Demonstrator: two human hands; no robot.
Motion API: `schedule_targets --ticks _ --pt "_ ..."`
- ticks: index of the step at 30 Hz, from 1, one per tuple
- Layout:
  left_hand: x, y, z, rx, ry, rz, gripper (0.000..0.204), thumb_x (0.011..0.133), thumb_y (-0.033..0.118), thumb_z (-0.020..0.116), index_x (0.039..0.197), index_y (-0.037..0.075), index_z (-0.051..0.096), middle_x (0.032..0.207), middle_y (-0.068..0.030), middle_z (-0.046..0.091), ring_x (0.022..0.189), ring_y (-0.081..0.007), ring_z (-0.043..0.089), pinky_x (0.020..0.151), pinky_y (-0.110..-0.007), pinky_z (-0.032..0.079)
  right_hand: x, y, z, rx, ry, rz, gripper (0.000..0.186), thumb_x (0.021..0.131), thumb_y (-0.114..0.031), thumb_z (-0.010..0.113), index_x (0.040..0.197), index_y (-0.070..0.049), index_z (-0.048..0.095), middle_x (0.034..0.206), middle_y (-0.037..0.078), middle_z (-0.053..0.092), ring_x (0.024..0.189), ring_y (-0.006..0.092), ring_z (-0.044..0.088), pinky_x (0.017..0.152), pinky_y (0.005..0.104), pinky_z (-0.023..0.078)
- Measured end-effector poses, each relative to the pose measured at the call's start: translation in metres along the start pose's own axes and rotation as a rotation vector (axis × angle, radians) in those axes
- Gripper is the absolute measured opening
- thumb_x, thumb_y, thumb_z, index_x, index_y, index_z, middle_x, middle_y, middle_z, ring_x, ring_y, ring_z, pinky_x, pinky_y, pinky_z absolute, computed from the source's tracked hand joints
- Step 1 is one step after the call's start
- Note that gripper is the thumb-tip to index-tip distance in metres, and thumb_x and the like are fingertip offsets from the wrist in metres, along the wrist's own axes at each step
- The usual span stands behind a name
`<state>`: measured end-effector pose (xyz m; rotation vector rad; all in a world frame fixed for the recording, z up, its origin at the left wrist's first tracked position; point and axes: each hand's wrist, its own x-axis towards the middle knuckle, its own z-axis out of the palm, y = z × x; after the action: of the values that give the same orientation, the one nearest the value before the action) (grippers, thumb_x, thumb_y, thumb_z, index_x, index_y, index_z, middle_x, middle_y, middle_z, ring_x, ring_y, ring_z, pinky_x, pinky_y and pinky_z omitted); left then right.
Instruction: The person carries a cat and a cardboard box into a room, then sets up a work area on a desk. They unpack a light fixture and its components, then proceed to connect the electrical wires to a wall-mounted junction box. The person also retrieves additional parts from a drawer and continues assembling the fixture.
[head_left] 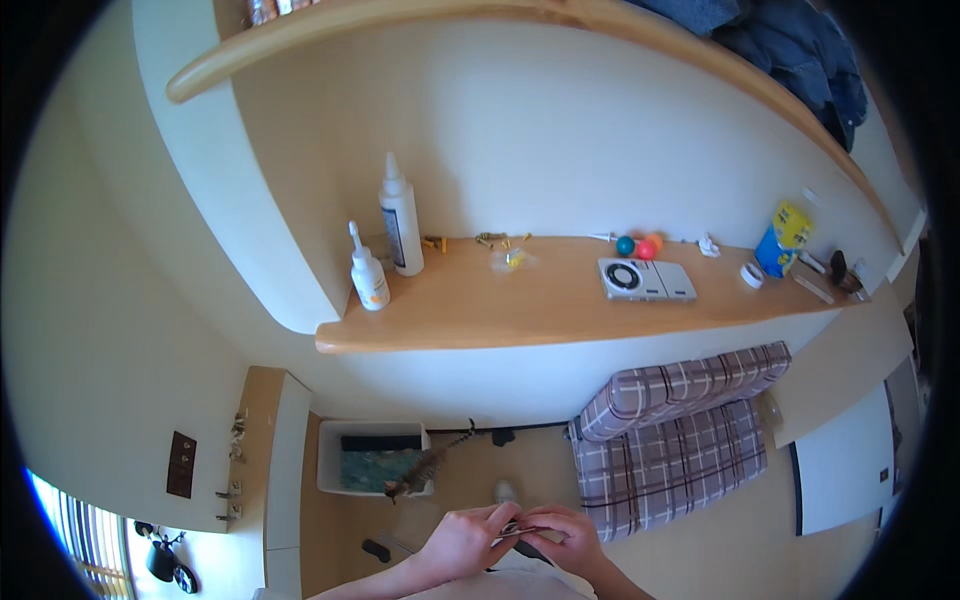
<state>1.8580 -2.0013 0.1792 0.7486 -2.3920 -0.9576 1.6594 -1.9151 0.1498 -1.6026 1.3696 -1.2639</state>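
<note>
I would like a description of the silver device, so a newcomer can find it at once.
Find the long wooden shelf above the plaid seat. Right of its middle, in front of the small coloured balls, lies a flat silver device. Unlike its neighbours, it is a broad rectangle with a black circle at its left end.

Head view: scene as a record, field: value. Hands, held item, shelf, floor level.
left hand: fingers closed on a small thin item, kind unclear
right hand: fingers on the same item
shelf: wooden, above and beyond the hands
shelf left: tall white bottle, shorter white bottle, both upright
shelf middle to right: silver device with round dark dial, lying flat; coloured balls behind it; yellow-blue packet
floor level: striped cat at right end of white tub; plaid folding seat to the right
</note>
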Motion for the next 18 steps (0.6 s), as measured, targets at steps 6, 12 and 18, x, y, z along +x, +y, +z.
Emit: schedule_targets --ticks 6,12,18 --pt "-0.035 0.016 0.016 -0.162 -0.112 0.114 0.026 0.090 0.018 0.073 0.110 0.008 0.059 0.085 -0.0102 0.070 0.073 -0.0303 0.070 0.063 -0.040 0.057 -0.071 -0.028 0.017 0.004 0.164 0.113 0.027 0.082 0.005 0.079 0.107 -0.002 0.076 0.107 0.014 0.074 0.091 0.0222 0.072 0.079 0.0296 0.058" --pt "-0.041 0.041 0.027 -0.167 -0.119 0.371 0.033 0.094 0.014 0.066 0.127 0.009 0.058 0.095 -0.0091 0.065 0.080 -0.0286 0.068 0.063 -0.040 0.057 -0.119 -0.040 0.014 0.279 0.360 0.182 0.029 0.081 0.012 0.076 0.109 0.003 0.074 0.108 0.015 0.073 0.099 0.0215 0.071 0.087 0.0310 0.059" --pt "-0.048 0.060 0.042 -0.037 -0.106 0.345 0.041 0.092 0.010 0.064 0.132 0.012 0.057 0.096 -0.0065 0.061 0.077 -0.0268 0.068 0.061 -0.039 0.057 -0.125 -0.039 -0.011 0.410 0.332 0.199 0.028 0.082 0.010 0.077 0.109 0.008 0.070 0.104 0.013 0.072 0.098 0.0188 0.070 0.083 0.0298 0.059"
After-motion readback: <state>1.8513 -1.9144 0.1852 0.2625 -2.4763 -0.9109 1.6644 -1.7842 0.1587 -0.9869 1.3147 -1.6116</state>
